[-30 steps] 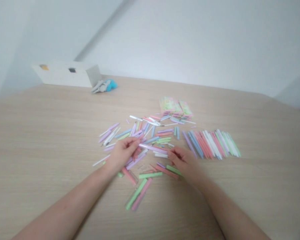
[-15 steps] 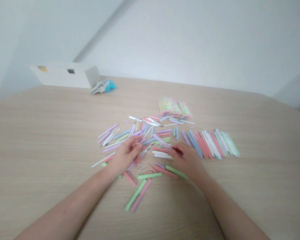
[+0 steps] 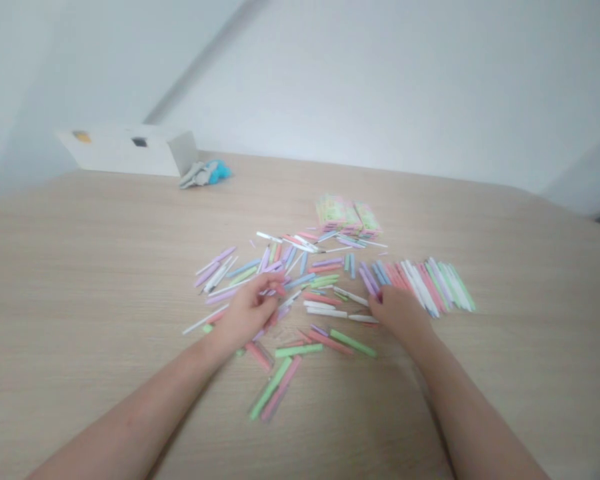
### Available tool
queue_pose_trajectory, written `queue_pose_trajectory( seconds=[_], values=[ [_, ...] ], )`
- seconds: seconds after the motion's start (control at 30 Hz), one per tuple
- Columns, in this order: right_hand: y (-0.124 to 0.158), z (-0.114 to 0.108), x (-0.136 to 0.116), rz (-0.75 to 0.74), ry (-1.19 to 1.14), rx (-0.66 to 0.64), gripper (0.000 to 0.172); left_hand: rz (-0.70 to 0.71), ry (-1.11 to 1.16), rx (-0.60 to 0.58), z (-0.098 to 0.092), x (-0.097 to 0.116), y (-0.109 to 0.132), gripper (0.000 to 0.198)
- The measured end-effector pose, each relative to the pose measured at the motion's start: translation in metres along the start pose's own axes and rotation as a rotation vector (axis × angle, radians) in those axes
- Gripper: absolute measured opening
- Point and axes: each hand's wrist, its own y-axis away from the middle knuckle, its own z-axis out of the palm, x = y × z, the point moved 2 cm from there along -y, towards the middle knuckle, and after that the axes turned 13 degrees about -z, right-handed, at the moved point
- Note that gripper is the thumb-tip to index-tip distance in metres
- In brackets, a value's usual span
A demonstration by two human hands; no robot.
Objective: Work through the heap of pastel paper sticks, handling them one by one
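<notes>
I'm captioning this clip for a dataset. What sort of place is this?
Probably a plain indoor room, perhaps a home or small workroom: a light wood-grain table, bare white walls, and a white box at the table's far edge.

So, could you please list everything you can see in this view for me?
wall: one, white, behind the table
table: one, light wood, under everything
box: one, white, far left of the table
cloth: one, grey, beside the box
blue item: one, bright blue, against the cloth
packets: several, green and pink, stacked beyond the sticks
loose sticks: many, pastel colours and white, scattered mid-table
stick row: many, pastel colours and white, side by side at right
left hand: one, curled among the loose sticks
right hand: one, fingers at the stick row's left end
</notes>
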Motion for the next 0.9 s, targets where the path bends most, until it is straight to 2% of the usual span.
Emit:
queue_pose_trajectory(
  seconds=[0.4, 0.63, 0.9],
  values=[
    [-0.003, 0.000, 0.008, 0.080, 0.048, 0.010, 0.041, -0.021, -0.054, 0.005, 0.000, 0.001, 0.002, 0.031],
    [-0.004, 0.001, 0.012, 0.162, 0.045, 0.015, 0.039, -0.030, -0.042, 0.014, 0.001, 0.004, 0.003, 0.032],
    [-0.001, 0.000, 0.007, 0.122, 0.047, 0.050, 0.033, -0.027, -0.054, 0.027, 0.000, 0.003, 0.002, 0.032]
  ],
)
